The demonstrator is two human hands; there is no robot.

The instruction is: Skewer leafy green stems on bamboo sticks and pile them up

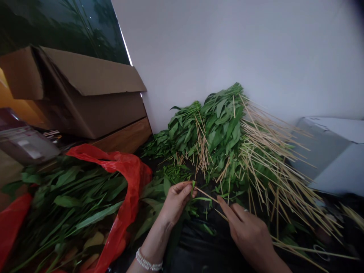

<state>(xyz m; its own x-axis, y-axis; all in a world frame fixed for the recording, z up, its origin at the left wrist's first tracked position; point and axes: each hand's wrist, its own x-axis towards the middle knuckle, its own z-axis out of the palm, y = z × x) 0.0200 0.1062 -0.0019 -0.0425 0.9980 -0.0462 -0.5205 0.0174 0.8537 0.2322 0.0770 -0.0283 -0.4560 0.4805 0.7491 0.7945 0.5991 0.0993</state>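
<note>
My left hand [176, 201], with a beaded bracelet at the wrist, pinches a short green stem [193, 186] between thumb and fingers. A thin wooden skewer [207, 194] runs from that stem to my right hand [248, 228], which is closed around it. Its tip meets the stem at my left fingertips; whether it pierces the stem I cannot tell. Behind both hands are piled leafy green stems [223, 121] stuck with many skewers [273, 159], fanning out to the right. Loose green leaves [152, 212] lie beside my left forearm.
On the left, a red plastic bag [133, 185] holds long green leaves [71, 201]. Behind it stands an open cardboard box [105, 108]. A white box [321, 151] is at the right, against the pale wall [227, 45]. Black plastic sheeting [201, 246] lies underneath.
</note>
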